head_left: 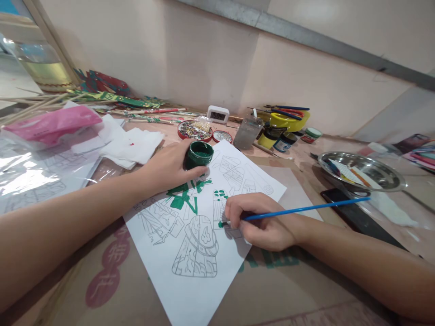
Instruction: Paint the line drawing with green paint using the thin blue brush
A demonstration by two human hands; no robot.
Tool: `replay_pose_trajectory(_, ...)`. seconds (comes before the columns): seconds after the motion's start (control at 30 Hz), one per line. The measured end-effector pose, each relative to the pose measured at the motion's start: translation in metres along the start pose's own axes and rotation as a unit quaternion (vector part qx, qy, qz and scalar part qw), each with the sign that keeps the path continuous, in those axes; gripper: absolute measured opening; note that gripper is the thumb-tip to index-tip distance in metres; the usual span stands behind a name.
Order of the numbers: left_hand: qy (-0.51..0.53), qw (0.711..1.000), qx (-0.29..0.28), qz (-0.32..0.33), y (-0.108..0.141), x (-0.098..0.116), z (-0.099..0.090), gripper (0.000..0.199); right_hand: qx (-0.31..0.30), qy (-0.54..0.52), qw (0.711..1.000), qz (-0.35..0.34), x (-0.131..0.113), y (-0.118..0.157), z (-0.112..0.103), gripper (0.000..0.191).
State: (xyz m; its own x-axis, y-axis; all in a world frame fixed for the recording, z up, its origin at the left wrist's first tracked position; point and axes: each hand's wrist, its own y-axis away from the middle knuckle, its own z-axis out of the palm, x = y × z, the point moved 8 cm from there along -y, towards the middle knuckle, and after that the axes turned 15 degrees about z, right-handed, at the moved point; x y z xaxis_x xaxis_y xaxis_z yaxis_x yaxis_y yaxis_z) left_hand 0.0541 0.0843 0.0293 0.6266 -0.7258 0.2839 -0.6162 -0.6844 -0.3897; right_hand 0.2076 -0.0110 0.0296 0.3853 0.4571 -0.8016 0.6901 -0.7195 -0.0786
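A white sheet [204,294] with pencil-line drawings lies at an angle on brown cardboard, and some of its shapes are filled in green. My left hand [170,165] is wrapped round an open jar of green paint [200,155] near the sheet's upper edge. In my right hand [261,222] is a thin blue paintbrush [306,209], pinched between the fingers. Its green tip touches the paper beside a tall drawn shape with several green spots. The brush handle points to the right.
Tissues [132,145] and a pink packet [54,124] lie at left. Behind are a red tray of beads [194,130], a small clock [218,114], a cup of cloudy water [248,131] and paint jars [285,141]. A metal bowl [387,176] and a phone [363,217] are right.
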Motion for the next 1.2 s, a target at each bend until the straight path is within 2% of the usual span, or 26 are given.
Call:
replay_pose_trajectory(0.2,-0.003,1.0,0.0,0.001,-0.0003,-0.0008,0.0,0.056,-0.025,0.038,0.999,-0.006,0.0006,0.0009,0.0063,0.015)
replay_pose_trajectory(0.43,-0.004,1.0,0.003,0.007,0.0003,0.0007,-0.0009,0.056,0.016,0.043,0.999,-0.006,-0.001,0.0002,0.0011,0.016)
replay_pose_trajectory(0.63,-0.004,1.0,0.001,0.003,0.0002,-0.0001,-0.0002,0.055,0.015,0.016,1.0,0.007,0.0012,-0.0003,-0.0004,0.017)
replay_pose_trajectory(0.9,-0.002,1.0,0.004,0.002,0.0003,0.0009,-0.0008,0.055,-0.012,0.037,0.999,-0.016,-0.0012,0.0015,0.0047,0.014)
replay_pose_trajectory(1.07,0.004,1.0,0.003,0.003,0.0002,0.0003,-0.0011,0.056,0.007,0.001,1.0,0.006,0.0015,0.0001,0.0007,0.016)
replay_pose_trajectory(1.2,0.002,1.0,-0.001,0.003,0.0001,0.0002,-0.001,0.057,0.01,0.021,1.0,0.012,0.0015,-0.0001,0.0011,0.018)
